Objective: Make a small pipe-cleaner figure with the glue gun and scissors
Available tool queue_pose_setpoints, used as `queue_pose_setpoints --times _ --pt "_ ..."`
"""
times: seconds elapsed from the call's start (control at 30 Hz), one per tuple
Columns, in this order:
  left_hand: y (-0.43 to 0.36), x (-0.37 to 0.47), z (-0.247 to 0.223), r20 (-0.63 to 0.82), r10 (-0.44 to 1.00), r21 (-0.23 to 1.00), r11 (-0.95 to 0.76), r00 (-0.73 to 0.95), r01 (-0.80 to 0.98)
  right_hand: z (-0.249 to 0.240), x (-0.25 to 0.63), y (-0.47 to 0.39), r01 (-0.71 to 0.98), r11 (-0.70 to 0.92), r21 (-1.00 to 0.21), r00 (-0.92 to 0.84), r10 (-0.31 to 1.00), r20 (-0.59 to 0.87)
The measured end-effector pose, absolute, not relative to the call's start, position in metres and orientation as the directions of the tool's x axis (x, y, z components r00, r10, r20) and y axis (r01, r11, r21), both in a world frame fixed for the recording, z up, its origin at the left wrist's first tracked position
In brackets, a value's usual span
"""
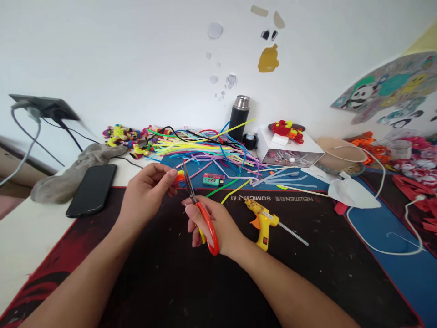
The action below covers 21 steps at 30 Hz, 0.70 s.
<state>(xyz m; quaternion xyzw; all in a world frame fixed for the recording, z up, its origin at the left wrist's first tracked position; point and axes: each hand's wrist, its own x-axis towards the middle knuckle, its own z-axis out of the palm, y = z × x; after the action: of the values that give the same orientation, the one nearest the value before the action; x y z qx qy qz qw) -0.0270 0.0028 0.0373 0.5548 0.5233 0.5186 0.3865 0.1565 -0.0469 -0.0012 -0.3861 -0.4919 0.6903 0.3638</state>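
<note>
head view: left hand (148, 187) is pinching a small yellow-and-orange piece (179, 176) above the far part of the dark mat (164, 278), grip clamped on it between thumb and forefinger. right hand (224, 222) is holding scissors (191, 189), grip wrapped round the handles, blades pointing away just beside the piece; cannot tell if they are touching it. yellow glue gun (263, 223) is lying right of that hand. coloured fuzzy stems (201, 146) are lying heaped beyond; black phone (92, 190) is overlapping mat and white table (20, 246).
</note>
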Motion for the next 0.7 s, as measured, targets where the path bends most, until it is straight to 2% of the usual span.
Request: queue_pose_setpoints --times 0.33,0.7 --pt "-0.0021 -0.0240 0.0420 0.087 0.994 0.987 -0.076 -0.072 0.139 -0.0020 0.1548 -0.0482 -0.128 -0.264 -0.956 -0.417 0.889 -0.190" --pt "-0.0028 -0.0224 0.0417 0.073 0.995 0.987 -0.062 -0.072 0.150 -0.0018 0.1528 -0.0481 -0.040 -0.249 -0.968 -0.363 0.906 -0.218"
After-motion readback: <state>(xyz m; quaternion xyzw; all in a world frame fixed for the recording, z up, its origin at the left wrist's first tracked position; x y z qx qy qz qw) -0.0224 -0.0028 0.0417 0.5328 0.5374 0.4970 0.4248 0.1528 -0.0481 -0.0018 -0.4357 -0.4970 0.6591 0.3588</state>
